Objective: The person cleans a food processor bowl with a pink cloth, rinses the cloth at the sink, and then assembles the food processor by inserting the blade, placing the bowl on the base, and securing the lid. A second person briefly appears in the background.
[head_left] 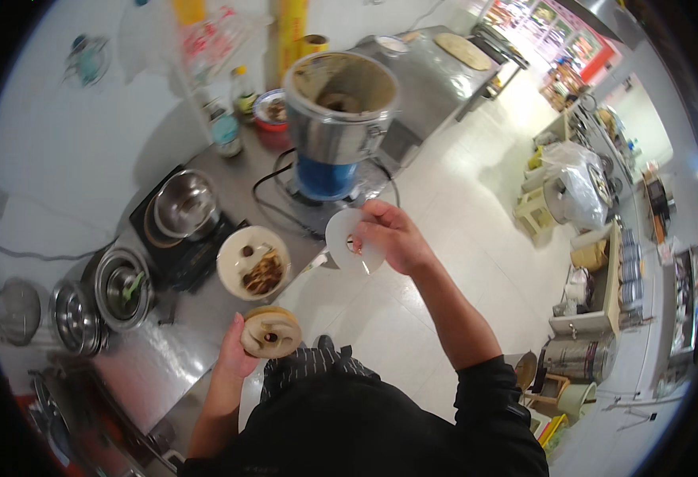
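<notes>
Below the blender [339, 119], mid-frame, a thin white disc [352, 241] is pinched by the right hand [397, 238]; a tan disc [270, 332] is gripped by the left hand [236, 354]. Both seem light, stiff, best held at rims.

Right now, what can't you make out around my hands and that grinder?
Head view only:
- Left hand: fingers hidden behind the tan disc.
- White disc: its small centre part too small to identify.
- Metal grinder drum: contents shadowed, blurred.
- Plate: food too small to name.
</notes>
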Tool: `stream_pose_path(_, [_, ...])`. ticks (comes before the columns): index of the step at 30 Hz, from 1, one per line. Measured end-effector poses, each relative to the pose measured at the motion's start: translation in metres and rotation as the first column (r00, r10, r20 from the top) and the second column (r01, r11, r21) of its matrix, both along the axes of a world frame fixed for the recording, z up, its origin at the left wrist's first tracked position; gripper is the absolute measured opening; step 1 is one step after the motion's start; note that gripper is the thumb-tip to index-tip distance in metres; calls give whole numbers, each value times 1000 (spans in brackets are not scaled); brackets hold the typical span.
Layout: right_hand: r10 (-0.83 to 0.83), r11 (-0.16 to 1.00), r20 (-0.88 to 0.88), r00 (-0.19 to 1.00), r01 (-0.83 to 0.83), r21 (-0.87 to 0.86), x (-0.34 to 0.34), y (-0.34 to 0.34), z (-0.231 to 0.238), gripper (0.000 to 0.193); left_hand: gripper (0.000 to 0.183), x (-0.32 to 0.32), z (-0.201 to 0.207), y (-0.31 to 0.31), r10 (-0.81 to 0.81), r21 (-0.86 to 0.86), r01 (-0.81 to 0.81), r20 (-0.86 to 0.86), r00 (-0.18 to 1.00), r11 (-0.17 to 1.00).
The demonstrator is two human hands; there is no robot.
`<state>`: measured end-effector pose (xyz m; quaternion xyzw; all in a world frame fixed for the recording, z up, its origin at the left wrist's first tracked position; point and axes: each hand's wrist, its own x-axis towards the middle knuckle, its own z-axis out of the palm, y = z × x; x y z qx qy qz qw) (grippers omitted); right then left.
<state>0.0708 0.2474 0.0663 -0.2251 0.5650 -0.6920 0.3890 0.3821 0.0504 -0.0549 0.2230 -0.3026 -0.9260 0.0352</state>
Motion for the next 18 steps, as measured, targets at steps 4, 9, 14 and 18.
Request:
stream_pose_path(4, [-156, 988, -85, 984, 155, -17, -61, 48, 35, 8, 64, -60, 4, 16, -67, -65, 68, 12, 998, 996])
stream_pose_path(9, [-222, 967, -334, 916, 252, 48, -141, 46, 82, 3, 53, -116, -16, 9, 45, 62, -42, -49, 998, 997])
stream_pose_path(14, [-136, 942, -513, 848, 271, 199, -228, -9, 136, 13, 51, -162, -43, -12, 90, 19, -89, -55, 994, 996])
stream_pose_path(18, [100, 950, -510, 854, 71, 305, -283, -72, 153, 33, 52, -196, -65, -33, 160, 109, -155, -39, 986, 982])
